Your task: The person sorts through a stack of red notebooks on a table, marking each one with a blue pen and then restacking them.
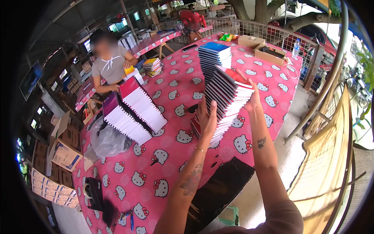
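Note:
A tall, leaning stack of spiral-bound notebooks (226, 97) with red covers stands on the table in front of me, between my hands. My left hand (206, 119) presses along its near left side, by the black spirals, with fingers stretched upward. On the far right, my right hand (253, 93) grips the upper page edges, fingertips by the top cover. Just behind is a stack of blue-covered notebooks (215, 50). To the left stand two more piles, purple-covered notebooks (125, 119) and red-covered notebooks (144, 102).
A pink patterned cloth covers the table (175, 136). Across it, a person (109, 62) handles a yellow-covered item. Nearby are a plastic bag (109, 141), a tape dispenser (93, 193), a black sheet (218, 191), an open carton (270, 54) and a bottle (296, 48).

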Available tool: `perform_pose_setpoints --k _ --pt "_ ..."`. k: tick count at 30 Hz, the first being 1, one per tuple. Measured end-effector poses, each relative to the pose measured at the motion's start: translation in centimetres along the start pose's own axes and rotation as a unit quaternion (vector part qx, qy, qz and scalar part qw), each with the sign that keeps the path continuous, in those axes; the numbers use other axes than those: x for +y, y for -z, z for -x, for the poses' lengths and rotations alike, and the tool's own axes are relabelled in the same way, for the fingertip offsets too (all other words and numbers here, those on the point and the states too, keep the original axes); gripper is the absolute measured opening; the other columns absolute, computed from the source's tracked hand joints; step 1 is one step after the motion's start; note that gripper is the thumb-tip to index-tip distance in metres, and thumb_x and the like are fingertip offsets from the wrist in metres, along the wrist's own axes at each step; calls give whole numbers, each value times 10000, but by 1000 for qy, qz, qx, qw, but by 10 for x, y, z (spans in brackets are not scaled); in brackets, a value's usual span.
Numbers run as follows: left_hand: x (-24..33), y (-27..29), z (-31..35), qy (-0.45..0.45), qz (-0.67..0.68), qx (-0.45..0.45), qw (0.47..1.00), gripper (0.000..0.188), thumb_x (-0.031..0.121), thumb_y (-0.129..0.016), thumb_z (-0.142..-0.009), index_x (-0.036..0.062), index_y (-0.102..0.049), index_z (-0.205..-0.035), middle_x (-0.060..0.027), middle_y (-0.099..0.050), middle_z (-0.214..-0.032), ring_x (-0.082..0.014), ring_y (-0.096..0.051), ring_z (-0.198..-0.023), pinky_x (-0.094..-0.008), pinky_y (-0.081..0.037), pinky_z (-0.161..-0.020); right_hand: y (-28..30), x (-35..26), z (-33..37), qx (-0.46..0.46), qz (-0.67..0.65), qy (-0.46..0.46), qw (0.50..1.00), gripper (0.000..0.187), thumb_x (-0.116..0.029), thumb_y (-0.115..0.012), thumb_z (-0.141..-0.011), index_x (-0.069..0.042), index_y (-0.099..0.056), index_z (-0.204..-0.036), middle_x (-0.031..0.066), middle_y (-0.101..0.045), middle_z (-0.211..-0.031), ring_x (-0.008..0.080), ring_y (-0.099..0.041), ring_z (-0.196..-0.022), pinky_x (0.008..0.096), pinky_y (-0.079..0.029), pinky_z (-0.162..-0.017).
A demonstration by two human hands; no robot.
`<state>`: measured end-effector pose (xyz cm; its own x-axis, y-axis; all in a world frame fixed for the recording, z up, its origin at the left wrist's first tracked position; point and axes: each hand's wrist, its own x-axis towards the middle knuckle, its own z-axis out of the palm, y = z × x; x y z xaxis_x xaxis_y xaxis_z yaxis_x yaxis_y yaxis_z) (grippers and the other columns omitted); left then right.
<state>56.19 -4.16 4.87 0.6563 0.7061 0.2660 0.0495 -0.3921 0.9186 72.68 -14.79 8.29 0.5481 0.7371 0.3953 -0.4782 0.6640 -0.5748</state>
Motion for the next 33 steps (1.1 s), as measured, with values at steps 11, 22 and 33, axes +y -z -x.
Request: perform_pose_setpoints --k 11,22,33 --pt "-76 35 22 60 -9 117 991 766 595 -471 -892 29 -340 -1393 -282 -293 -1428 -425 -339 -1289 -466 -295 -1053 -36 16 -11 -45 47 -35 997 679 -402 -521 -890 -85 -313 -1454 176 -512 -1322 270 -571 -1110 384 -462 -941" --pt "-67 43 35 97 55 110 988 750 630 -286 -936 38 -354 -1391 -260 -361 -1384 -435 -335 -1276 -482 -288 -1049 -94 26 -4 -111 127 -63 984 711 -356 -579 -860 -79 -307 -1455 125 -333 -1480 242 -413 -1297 355 -330 -1080" --pt "-14 79 34 7 171 91 981 850 632 -320 -929 -4 -151 -1468 -302 -108 -1494 -430 -128 -1396 -483 -196 -1114 -112 33 -2 -138 167 -74 973 719 -369 -575 -870 -85 -283 -1463 116 -319 -1490 246 -395 -1315 369 -322 -1090"
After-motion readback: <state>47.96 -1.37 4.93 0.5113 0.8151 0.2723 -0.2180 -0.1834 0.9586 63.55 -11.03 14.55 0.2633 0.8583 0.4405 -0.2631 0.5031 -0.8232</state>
